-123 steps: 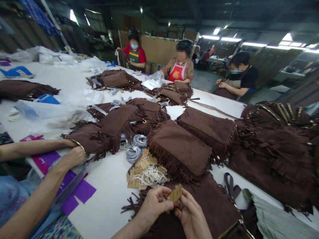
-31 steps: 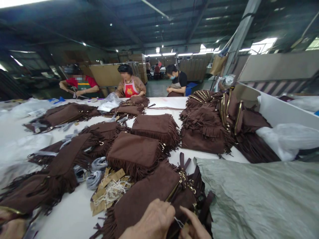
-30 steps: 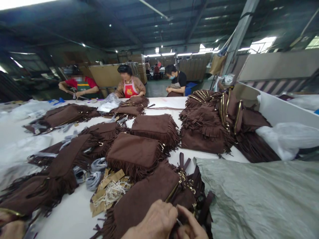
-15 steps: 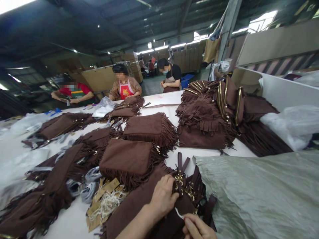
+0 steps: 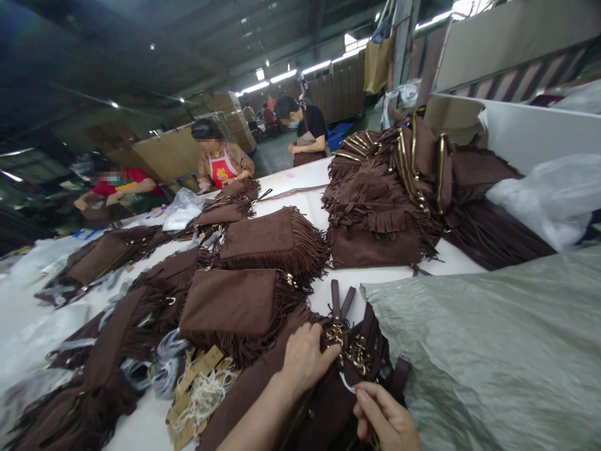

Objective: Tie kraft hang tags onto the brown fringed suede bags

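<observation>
On the brown bag, left hand rests, thumb apart; right hand pinches white string

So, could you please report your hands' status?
Left hand on dark-brown fringed fabric bag; right hand pinching thin white string; gold metal clasps close by, possibly obstructing.
</observation>
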`<act>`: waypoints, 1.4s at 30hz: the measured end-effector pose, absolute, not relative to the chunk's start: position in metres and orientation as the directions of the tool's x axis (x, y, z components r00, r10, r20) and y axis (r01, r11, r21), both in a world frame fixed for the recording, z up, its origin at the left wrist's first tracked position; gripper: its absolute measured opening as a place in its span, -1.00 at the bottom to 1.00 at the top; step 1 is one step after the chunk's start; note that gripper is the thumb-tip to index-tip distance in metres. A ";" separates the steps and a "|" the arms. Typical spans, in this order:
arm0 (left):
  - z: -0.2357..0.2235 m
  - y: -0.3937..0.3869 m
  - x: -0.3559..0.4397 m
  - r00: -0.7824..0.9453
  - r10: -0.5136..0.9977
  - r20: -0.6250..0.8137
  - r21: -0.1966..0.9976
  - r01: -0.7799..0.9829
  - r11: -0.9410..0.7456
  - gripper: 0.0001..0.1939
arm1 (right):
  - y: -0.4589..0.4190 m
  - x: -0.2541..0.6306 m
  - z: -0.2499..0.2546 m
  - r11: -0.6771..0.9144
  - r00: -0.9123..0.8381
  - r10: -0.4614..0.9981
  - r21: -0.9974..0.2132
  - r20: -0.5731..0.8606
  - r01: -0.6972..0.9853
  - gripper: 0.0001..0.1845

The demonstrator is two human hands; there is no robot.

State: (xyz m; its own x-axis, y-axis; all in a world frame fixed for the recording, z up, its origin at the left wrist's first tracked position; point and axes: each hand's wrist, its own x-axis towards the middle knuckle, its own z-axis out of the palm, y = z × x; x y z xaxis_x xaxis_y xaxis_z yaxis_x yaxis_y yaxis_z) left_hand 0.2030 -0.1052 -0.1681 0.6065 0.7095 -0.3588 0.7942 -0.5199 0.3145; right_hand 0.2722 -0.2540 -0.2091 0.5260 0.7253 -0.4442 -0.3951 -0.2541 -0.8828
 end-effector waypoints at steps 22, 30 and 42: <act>-0.179 -0.115 0.172 0.632 0.690 -0.353 0.822 0.562 -0.095 -0.94 | -0.236 0.266 -0.215 -0.226 0.608 0.787 -0.966 -0.106 0.124 -0.74; -0.187 -0.103 0.164 0.685 0.624 -0.375 0.898 0.436 0.061 -0.87 | -0.222 0.263 -0.215 -0.187 0.544 0.821 -0.818 0.173 0.543 -0.79; -0.189 -0.102 0.160 0.694 0.612 -0.379 0.917 0.368 0.150 -0.87 | -0.214 0.260 -0.213 -0.163 0.546 0.774 -0.733 0.320 0.660 -0.77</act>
